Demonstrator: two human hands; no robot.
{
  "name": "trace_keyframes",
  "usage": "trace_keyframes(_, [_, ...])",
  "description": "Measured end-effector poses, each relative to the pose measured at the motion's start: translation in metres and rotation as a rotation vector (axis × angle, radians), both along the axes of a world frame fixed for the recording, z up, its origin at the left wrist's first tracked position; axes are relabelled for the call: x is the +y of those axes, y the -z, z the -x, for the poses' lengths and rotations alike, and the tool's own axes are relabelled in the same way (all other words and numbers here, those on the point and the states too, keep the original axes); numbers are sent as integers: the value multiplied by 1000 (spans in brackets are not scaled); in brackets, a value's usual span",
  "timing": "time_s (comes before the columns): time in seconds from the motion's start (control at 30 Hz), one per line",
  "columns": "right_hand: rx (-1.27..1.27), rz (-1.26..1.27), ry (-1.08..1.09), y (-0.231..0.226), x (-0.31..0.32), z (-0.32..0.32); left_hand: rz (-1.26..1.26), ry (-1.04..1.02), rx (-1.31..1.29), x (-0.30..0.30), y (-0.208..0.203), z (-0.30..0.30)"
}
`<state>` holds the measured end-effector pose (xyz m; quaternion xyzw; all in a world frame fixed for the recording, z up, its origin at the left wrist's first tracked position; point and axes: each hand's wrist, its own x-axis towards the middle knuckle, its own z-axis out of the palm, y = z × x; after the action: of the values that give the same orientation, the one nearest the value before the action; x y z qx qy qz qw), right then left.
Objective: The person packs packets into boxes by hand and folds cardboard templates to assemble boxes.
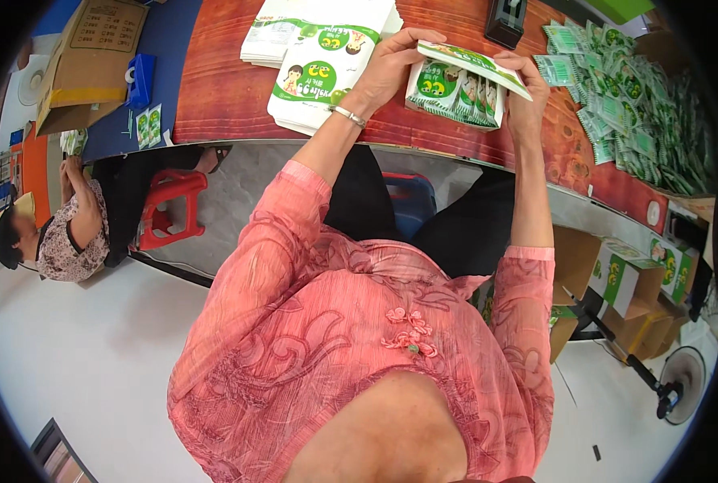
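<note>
A small white and green carton (496, 114) rests near the front edge of the red wood-patterned table, its lid (475, 63) partly raised. Green and white sachets (441, 87) stand packed in a row inside it. My left hand (389, 71) grips the carton's left back corner, with the fingers along the lid's edge. On the other side my right hand (526, 90) holds the lid's right end and the carton's side; some of its fingers are hidden. Beside my left wrist lies a stack of flat printed cartons (317, 80).
A large heap of sachets (629, 105) covers the table's right side. A black tape dispenser (505, 22) stands at the back. At left, a blue table bears a cardboard box (85, 72) and a blue tape dispenser (140, 80); a seated person (61, 233) works there. Filled cardboard boxes (629, 282) and a fan (682, 385) stand at right.
</note>
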<state>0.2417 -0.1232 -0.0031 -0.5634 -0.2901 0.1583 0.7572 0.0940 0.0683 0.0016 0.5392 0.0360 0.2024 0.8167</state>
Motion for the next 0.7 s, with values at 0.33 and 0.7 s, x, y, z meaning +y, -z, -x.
trace_keyframes(0.33, [166, 75, -125, -25, -8, 17, -76, 44, 98, -3, -11, 8])
trace_keyframes(0.7, [94, 212, -41, -24, -3, 28, -163, -126, 114, -33, -21, 2])
